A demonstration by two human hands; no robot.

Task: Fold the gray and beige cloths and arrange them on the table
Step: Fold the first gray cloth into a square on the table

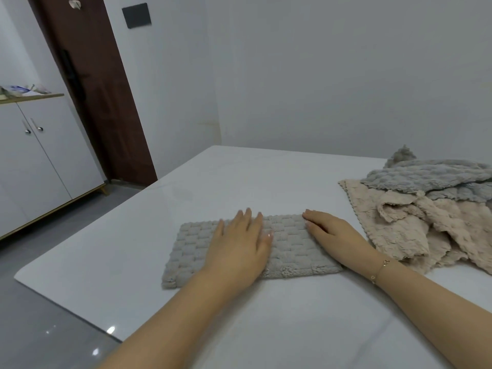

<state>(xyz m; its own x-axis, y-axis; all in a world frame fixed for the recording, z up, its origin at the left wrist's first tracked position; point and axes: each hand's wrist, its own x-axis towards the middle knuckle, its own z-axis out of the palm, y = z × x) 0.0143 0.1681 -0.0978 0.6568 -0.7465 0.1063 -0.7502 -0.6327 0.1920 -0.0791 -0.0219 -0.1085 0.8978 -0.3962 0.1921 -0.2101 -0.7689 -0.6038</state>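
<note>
Both hands lie flat with straight fingers on a folded gray cloth on the white table: left hand hides its middle, right hand its right end; the unfolded beige-and-gray heap runs off the right edge

Folded cloth on table; loose pile right, possibly touching.
</note>
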